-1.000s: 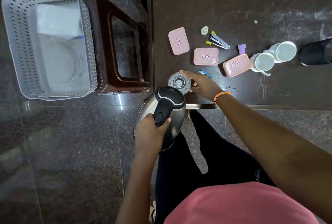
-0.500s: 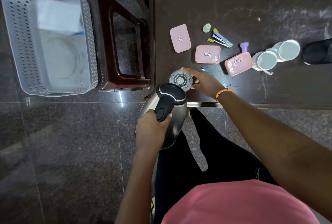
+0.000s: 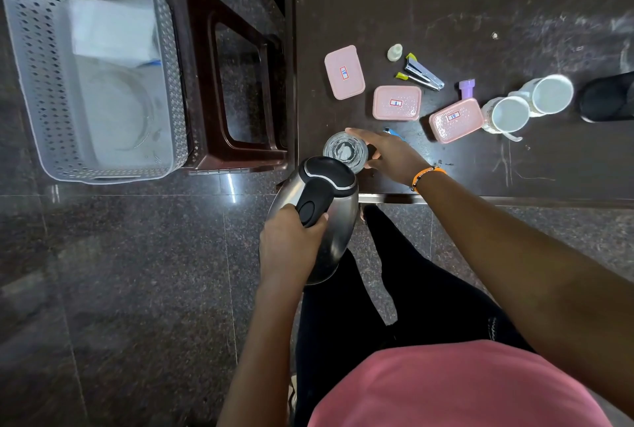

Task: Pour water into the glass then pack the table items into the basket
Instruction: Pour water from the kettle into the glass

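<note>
A clear glass (image 3: 344, 150) stands near the front left corner of the dark table (image 3: 480, 15). My right hand (image 3: 387, 157) wraps around its right side. My left hand (image 3: 290, 248) grips the black handle of a steel kettle (image 3: 320, 217), which is tilted with its spout end against the near rim of the glass. Three pink lidded boxes (image 3: 344, 71) (image 3: 397, 103) (image 3: 454, 119), a stapler (image 3: 422, 73), a small bottle (image 3: 394, 52), a purple piece (image 3: 467, 88) and two white mugs (image 3: 507, 114) (image 3: 550, 94) lie on the table. The white perforated basket (image 3: 41, 59) rests at the left.
The basket sits partly on a dark brown stool (image 3: 236, 83) beside the table's left edge, with white paper inside it. A black round object (image 3: 605, 99) stands at the table's far right. A blue item (image 3: 392, 132) peeks out behind my right hand. Polished stone floor lies below.
The kettle stays tipped at the glass and both hands keep their grips. The view has shifted slightly; nothing else on the table moved.
</note>
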Available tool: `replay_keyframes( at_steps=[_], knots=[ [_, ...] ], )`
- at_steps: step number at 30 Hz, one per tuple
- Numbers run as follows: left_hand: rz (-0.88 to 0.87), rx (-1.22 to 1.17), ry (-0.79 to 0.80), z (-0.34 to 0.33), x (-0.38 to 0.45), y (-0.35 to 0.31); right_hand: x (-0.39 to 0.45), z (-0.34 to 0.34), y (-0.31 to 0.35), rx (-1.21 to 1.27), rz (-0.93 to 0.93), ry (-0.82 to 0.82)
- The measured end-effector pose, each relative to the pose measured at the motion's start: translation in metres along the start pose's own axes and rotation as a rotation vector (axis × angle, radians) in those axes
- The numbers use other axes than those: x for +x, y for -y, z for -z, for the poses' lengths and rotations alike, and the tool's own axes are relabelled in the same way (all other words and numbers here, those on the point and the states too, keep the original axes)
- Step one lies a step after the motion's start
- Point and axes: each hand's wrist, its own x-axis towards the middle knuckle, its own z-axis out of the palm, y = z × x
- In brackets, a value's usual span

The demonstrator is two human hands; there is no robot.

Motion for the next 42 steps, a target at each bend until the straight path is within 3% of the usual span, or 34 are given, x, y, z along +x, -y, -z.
replay_keyframes(
  at_steps=[14,42],
  knots=[
    [-0.018,0.116,-0.010,-0.0050,-0.0058,-0.0021,0.0015,0.0032,0.0001,0.012,-0.014,0.015],
    [0.025,0.023,0.047,0.0006,-0.0075,-0.0083,0.0004,0.0060,-0.0005,-0.010,-0.041,0.022]
  ],
)
